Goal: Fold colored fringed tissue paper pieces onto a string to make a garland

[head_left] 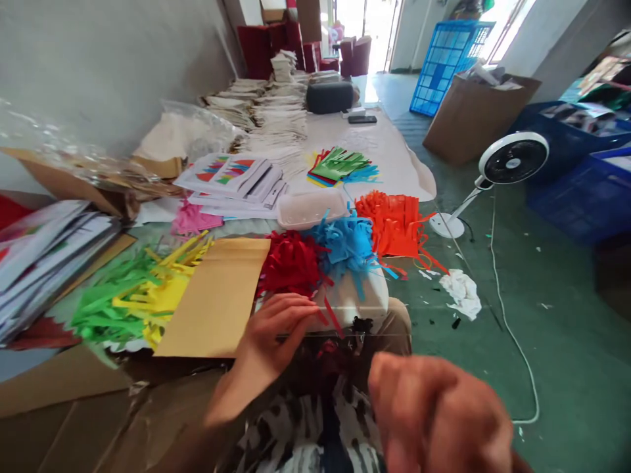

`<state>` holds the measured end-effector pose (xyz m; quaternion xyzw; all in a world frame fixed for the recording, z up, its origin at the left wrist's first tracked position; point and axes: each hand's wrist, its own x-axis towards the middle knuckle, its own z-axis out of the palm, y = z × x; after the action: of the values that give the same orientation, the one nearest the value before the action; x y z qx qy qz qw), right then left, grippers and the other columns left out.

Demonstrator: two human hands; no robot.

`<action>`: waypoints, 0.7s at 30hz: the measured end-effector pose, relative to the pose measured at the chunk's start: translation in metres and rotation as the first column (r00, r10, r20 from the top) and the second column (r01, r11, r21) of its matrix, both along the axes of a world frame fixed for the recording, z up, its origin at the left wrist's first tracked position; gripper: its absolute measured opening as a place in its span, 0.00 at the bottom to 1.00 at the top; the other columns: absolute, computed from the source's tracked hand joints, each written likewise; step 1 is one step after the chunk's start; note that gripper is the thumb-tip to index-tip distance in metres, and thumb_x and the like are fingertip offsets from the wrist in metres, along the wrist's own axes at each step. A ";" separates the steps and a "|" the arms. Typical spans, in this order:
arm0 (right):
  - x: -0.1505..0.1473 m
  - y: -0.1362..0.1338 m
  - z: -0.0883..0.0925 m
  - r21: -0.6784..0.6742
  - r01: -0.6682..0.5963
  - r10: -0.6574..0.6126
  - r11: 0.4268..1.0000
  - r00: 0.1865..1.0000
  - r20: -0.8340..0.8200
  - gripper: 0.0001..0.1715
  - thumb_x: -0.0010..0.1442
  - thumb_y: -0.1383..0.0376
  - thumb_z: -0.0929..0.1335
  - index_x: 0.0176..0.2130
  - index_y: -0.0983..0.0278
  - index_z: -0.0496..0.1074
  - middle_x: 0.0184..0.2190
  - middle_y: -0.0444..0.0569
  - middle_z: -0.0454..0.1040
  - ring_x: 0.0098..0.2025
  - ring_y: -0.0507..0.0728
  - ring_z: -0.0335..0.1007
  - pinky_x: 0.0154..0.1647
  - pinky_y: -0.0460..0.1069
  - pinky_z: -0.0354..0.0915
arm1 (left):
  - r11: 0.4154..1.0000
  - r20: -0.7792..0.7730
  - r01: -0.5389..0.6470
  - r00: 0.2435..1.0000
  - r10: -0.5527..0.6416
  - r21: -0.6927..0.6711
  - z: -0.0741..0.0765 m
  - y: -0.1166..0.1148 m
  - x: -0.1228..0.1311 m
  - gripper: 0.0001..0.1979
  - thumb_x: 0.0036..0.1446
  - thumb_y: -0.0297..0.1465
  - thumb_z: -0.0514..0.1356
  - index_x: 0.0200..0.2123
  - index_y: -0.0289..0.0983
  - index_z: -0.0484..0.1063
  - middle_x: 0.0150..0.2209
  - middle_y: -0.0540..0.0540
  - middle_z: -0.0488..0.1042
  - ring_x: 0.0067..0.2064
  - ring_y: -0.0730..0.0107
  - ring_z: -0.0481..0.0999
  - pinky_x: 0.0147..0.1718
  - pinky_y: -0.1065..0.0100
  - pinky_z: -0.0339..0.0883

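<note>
My left hand (280, 322) lies at the front of the table, its fingers stretched toward a heap of red cut paper strips (290, 263) and resting by a white foam block (352, 305). A loose red strip hangs just past the fingertips. Beside the red heap sit blue fringed paper strips (348, 246) and orange ones (394, 223). To the left are a tan kraft envelope (214, 295) and a pile of green and yellow strips (118, 302). My right hand (434, 414) is blurred and close to the camera, curled, with its palm side hidden.
Printed sheets (229, 184) and tall paper stacks (279, 115) cover the table's far side, with more strips (340, 164) on a white sheet. Right of the table are a floor fan (513, 157), a white cable, crumpled tissue (461, 294), and blue crates.
</note>
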<state>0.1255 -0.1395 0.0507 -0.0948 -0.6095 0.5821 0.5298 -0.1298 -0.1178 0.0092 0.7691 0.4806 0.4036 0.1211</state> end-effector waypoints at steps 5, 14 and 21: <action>0.032 0.081 -0.022 0.356 0.550 -0.655 0.755 0.646 0.391 0.06 0.70 0.62 0.70 0.37 0.58 0.76 0.32 0.46 0.78 0.36 0.57 0.74 0.40 0.53 0.66 | 0.987 0.057 0.151 0.987 -0.149 -0.047 -0.014 0.021 0.050 0.09 0.66 0.25 0.64 0.47 0.42 0.80 0.45 0.49 0.84 0.47 0.68 0.82 0.49 0.64 0.75; 0.077 0.196 -0.078 0.781 0.006 -0.763 0.625 -0.208 0.612 0.11 0.70 0.67 0.68 0.47 0.62 0.80 0.51 0.53 0.82 0.50 0.62 0.72 0.50 0.55 0.57 | 0.974 0.062 0.203 0.978 -0.197 -0.105 -0.013 0.071 0.094 0.07 0.67 0.26 0.62 0.40 0.41 0.80 0.42 0.49 0.85 0.45 0.65 0.82 0.47 0.62 0.74; 0.091 0.204 -0.066 0.799 -0.018 -0.786 0.602 -0.192 0.588 0.12 0.70 0.67 0.65 0.43 0.64 0.79 0.44 0.55 0.83 0.47 0.63 0.73 0.50 0.55 0.59 | 0.989 0.051 0.114 0.993 -0.109 -0.091 -0.015 0.107 0.103 0.06 0.67 0.27 0.62 0.40 0.42 0.81 0.43 0.50 0.85 0.46 0.63 0.82 0.49 0.60 0.73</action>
<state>0.2165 0.0643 -0.0151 -0.5106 -0.8486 -0.0929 0.1020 -0.0270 -0.0108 -0.0061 0.7787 0.4523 0.3908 0.1906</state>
